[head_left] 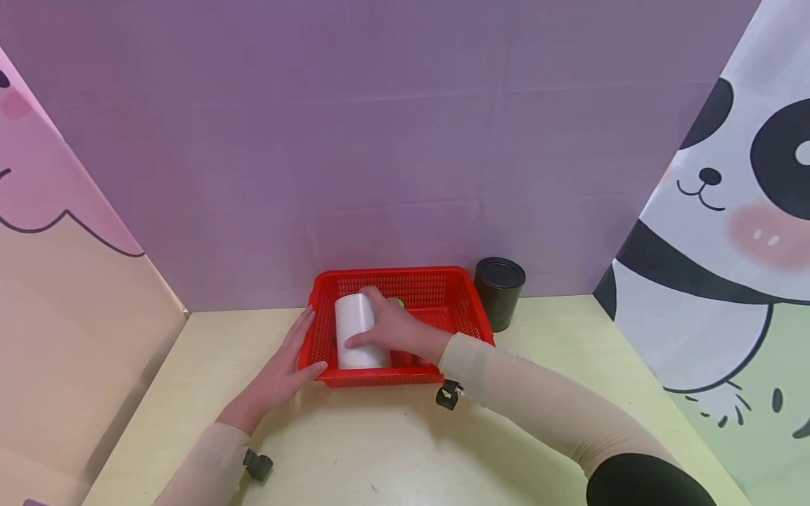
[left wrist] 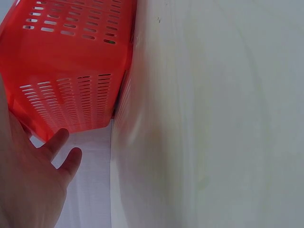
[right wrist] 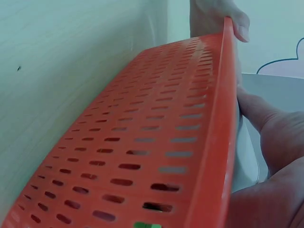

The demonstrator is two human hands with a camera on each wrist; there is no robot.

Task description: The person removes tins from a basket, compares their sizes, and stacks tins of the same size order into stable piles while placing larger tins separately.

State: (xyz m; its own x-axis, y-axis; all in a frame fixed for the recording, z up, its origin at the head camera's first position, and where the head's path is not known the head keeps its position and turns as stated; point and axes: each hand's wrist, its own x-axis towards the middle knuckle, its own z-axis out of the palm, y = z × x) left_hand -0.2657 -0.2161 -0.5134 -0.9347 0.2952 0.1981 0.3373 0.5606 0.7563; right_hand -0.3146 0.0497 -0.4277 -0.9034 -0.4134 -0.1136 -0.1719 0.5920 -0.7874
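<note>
Inside the left part of a red plastic basket (head_left: 418,277) is a smooth white cylinder (head_left: 354,316). My right hand (head_left: 399,329) reaches over the front rim and grips it, the thumb across its front and the fingers around its far right side. Much of the cylinder's right side is hidden by that hand. My left hand (head_left: 285,369) holds the basket's front left corner, thumb over the rim and fingers along the outer left wall. In the left wrist view, two fingers of the left hand (left wrist: 35,180) stand spread beside the slotted wall.
A dark can (head_left: 500,295) with a black lid stands just right of the basket. Something small and green (head_left: 399,302) shows behind the right hand inside the basket. A purple backdrop (head_left: 405,140) rises right behind, at the back edge of the pale table (head_left: 380,450).
</note>
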